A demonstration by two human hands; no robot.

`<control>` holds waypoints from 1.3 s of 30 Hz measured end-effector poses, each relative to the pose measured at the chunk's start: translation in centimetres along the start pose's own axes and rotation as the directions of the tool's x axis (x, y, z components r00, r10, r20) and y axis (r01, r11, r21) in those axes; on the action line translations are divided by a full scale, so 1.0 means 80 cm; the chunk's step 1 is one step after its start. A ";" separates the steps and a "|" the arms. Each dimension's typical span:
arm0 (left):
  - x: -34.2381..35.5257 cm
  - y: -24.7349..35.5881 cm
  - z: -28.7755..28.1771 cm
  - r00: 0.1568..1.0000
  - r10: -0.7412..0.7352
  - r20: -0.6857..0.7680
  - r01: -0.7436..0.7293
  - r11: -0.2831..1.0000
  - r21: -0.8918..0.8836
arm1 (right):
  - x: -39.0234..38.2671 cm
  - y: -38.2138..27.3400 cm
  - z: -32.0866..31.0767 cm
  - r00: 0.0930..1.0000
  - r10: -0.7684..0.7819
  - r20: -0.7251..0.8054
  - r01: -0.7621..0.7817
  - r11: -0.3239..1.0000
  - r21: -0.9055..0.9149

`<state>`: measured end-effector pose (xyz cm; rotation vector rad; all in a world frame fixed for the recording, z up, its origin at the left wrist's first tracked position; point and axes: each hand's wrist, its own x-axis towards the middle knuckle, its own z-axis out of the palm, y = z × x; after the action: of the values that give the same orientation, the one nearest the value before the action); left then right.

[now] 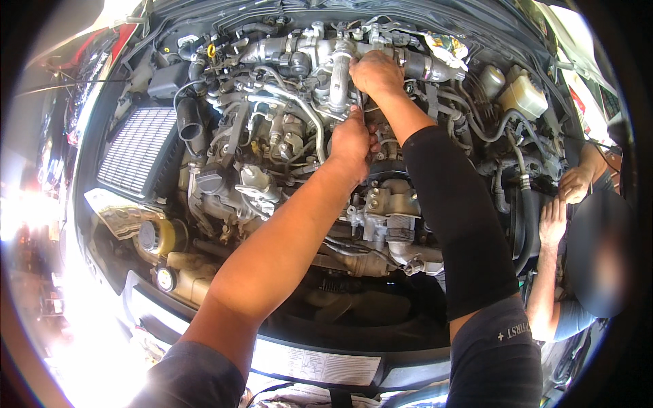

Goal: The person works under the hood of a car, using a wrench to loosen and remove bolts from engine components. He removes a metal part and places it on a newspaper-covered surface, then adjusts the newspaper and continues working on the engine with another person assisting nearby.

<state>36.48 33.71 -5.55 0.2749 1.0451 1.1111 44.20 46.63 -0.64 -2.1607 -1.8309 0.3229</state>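
Observation:
My left hand (350, 139) is closed around a slim dark object (361, 102), perhaps a tool, just below a cast metal pipe (340, 76) in the open engine bay. My right hand (377, 73), at the end of a black-sleeved arm, is curled beside the top of that pipe, near the metal intake tubing (425, 66); its fingertips and whatever they hold are hidden. Hoses, bolts and brackets surround both hands.
An air filter (136, 143) sits left, a yellow-capped reservoir (163, 236) lower left, a white reservoir (524, 95) upper right. The front rail (394, 370) crosses below. A co-worker's hands (552, 221) rest at the bay's right edge.

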 end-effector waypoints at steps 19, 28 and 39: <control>0.011 -0.012 0.002 0.999 0.046 -0.022 -0.045 0.998 0.036 | -0.012 -0.002 -0.008 1.000 0.005 0.019 -0.005 1.000 0.005; -0.018 -0.012 0.017 0.997 0.068 -0.022 -0.064 0.989 0.133 | -0.019 0.005 -0.005 0.997 0.016 -0.081 -0.009 0.997 0.080; -0.010 0.012 0.000 0.938 0.342 0.047 -0.235 0.533 0.813 | -0.003 0.024 -0.014 0.986 0.052 -0.161 0.000 0.953 0.304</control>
<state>35.91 33.45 -4.48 1.1860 1.6303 0.8608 46.33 46.04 -0.28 -1.9393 -1.5492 0.3871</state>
